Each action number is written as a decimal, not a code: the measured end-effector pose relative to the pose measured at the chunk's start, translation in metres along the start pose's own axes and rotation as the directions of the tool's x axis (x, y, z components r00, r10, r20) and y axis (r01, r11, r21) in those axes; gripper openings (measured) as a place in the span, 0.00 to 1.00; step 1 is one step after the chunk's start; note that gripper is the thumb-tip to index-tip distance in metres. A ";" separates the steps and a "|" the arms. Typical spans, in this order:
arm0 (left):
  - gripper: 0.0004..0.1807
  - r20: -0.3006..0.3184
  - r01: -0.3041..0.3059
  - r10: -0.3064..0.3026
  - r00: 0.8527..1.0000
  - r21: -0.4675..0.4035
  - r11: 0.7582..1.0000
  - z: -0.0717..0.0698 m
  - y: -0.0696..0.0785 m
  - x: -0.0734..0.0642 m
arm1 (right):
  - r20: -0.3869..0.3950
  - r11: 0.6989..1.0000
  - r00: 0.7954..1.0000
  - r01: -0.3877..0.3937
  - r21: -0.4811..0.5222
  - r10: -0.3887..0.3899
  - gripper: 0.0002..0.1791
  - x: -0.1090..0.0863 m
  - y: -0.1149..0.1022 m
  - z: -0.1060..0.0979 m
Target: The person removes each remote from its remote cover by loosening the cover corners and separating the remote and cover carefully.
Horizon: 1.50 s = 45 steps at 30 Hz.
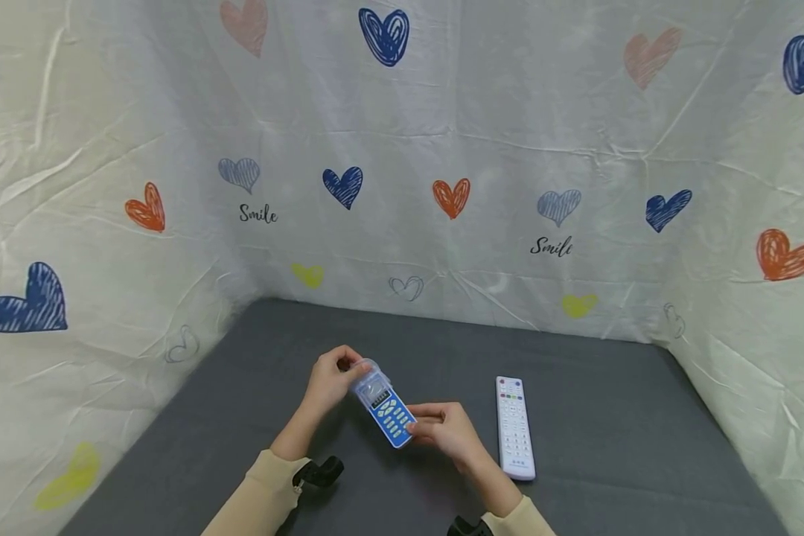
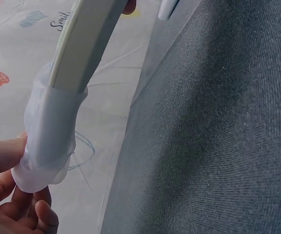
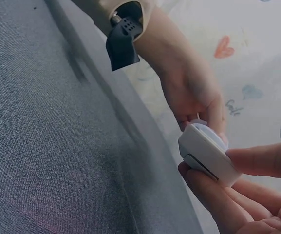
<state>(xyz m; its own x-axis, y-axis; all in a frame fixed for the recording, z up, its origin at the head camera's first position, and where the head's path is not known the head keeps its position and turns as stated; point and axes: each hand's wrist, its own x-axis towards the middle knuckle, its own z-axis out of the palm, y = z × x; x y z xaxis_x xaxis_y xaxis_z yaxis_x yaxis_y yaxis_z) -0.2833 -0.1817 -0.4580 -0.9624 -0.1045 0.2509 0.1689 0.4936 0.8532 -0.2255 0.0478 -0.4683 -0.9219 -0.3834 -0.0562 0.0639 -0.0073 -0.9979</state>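
Fingers (image 2: 3, 152) of the left hand (image 1: 327, 383) pinch a translucent sleeve (image 2: 50, 131); right hand (image 1: 445, 430) pinches the blue-faced remote control (image 1: 394, 421) at its opposite end.
Remote at lower centre of head frame, long axis upper left to lower right, running from left fingers to right; right hand nearer the unsleeved end. Keypad visible in head view only; left wrist view shows pale casing bare beyond the sleeve's mouth.

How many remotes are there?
2. The blue remote is held up: the right hand grips its lower end, the left hand its clear cover. The white remote lies on the table, to their right. No others show.
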 end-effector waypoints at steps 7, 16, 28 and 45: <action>0.08 -0.012 0.023 -0.024 1.000 -0.029 0.999 0.000 -0.002 0.002 | 0.002 1.000 1.000 -0.008 0.014 0.008 0.20 0.000 0.001 -0.001; 0.09 -0.044 0.039 -0.043 0.998 -0.086 0.995 -0.002 -0.002 0.002 | 0.016 1.000 1.000 -0.002 0.019 0.002 0.21 -0.002 -0.001 -0.002; 0.12 0.018 0.066 -0.065 0.998 -0.091 0.994 -0.003 -0.007 0.002 | 0.009 1.000 1.000 0.005 0.029 -0.006 0.21 -0.003 0.002 -0.006; 0.18 0.177 0.104 -0.052 0.983 -0.299 0.949 -0.007 -0.021 -0.002 | -0.071 0.999 0.997 0.010 0.041 -0.007 0.21 0.000 0.002 -0.011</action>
<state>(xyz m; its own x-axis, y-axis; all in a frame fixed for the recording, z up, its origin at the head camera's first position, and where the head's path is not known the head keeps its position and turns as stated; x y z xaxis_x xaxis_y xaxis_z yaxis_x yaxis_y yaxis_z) -0.2836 -0.1982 -0.4731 -0.9923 0.0248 0.1216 0.1241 0.1989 0.9721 -0.2293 0.0583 -0.4710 -0.9472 -0.3165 -0.0517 0.0707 -0.0490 -0.9963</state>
